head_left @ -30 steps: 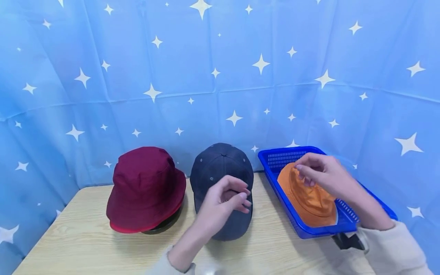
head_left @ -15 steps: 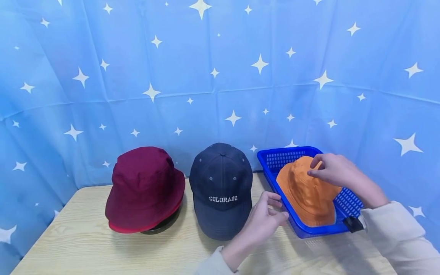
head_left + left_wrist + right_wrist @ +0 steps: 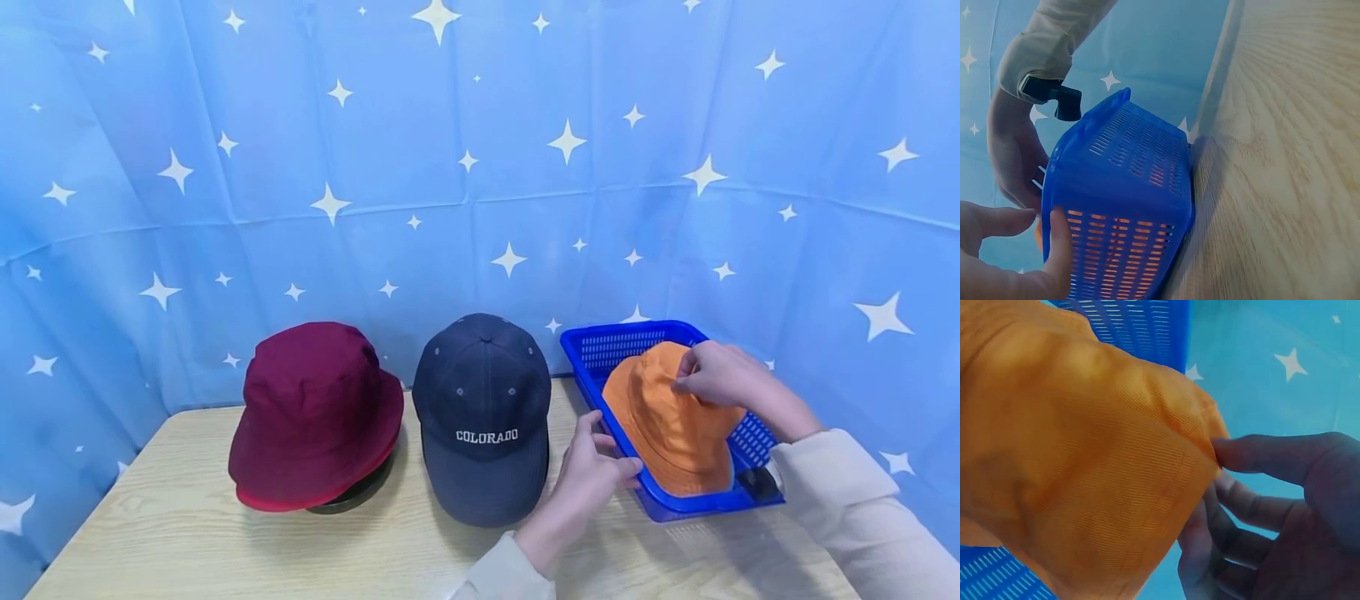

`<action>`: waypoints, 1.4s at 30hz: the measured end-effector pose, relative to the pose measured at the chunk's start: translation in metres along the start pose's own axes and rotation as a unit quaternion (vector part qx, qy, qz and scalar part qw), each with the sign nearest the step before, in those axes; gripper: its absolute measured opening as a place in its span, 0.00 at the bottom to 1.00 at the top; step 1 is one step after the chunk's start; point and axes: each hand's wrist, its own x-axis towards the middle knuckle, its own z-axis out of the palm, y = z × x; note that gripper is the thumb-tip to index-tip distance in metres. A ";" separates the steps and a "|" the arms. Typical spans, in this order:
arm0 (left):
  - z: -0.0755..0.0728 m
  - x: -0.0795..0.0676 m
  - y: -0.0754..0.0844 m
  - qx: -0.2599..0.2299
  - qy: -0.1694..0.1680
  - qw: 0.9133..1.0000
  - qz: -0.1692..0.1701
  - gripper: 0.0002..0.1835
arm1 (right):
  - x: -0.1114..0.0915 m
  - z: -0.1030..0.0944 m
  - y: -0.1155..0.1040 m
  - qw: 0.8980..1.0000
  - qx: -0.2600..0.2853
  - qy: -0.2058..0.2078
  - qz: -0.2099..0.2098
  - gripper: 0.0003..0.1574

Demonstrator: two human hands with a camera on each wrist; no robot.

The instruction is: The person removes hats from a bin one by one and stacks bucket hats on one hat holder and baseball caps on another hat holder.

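An orange bucket hat [image 3: 660,417] lies in a blue plastic basket [image 3: 628,462] on the right of the table. My right hand [image 3: 723,372] pinches the top of its crown between thumb and fingers; the right wrist view shows the orange cloth [image 3: 1104,462] drawn to a corner at the fingertips. My left hand [image 3: 583,471] is at the basket's near left rim, fingers spread and fairly straight. In the left wrist view, one fingertip of the left hand [image 3: 1016,262] overlaps the basket's outer wall [image 3: 1116,194]; whether it touches is unclear.
A navy cap [image 3: 483,417] with COLORADO lettering stands left of the basket. Farther left, a maroon bucket hat [image 3: 315,408] sits on a dark stand [image 3: 356,492]. Behind the wooden table [image 3: 180,533] hangs a blue curtain [image 3: 420,167] with white stars.
My left hand has moved right, from in front of the navy cap to the basket's rim. The orange hat's crown stands taller than a second ago, and my right hand now pinches its top.
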 end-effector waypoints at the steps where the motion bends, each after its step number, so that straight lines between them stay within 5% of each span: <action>1: 0.001 0.001 -0.001 -0.007 -0.001 1.000 -0.001 0.44 | 0.001 0.000 0.001 1.000 0.005 -0.001 -0.004 0.10; 6: 0.001 0.005 -0.003 -0.029 -0.009 1.000 -0.005 0.47 | 0.003 -0.004 0.002 1.000 0.005 0.026 -0.012 0.09; 12: -0.005 0.007 -0.001 -0.021 -0.016 1.000 -0.016 0.47 | -0.001 -0.021 0.006 0.994 -0.019 0.104 -0.002 0.13; 22: -0.004 0.008 -0.004 -0.031 -0.011 0.999 -0.033 0.46 | -0.013 -0.050 0.009 0.957 0.018 0.289 0.018 0.18; 33: -0.007 0.009 0.000 -0.003 0.002 0.999 -0.034 0.41 | -0.023 -0.058 -0.001 0.946 0.042 0.320 0.023 0.22; 38: -0.010 0.004 0.010 0.054 0.043 0.998 0.013 0.27 | -0.033 -0.060 -0.019 0.941 0.041 0.335 0.003 0.21; 42: -0.009 -0.001 0.020 0.005 0.040 0.997 0.061 0.24 | -0.040 -0.055 -0.036 0.943 0.029 0.329 -0.033 0.18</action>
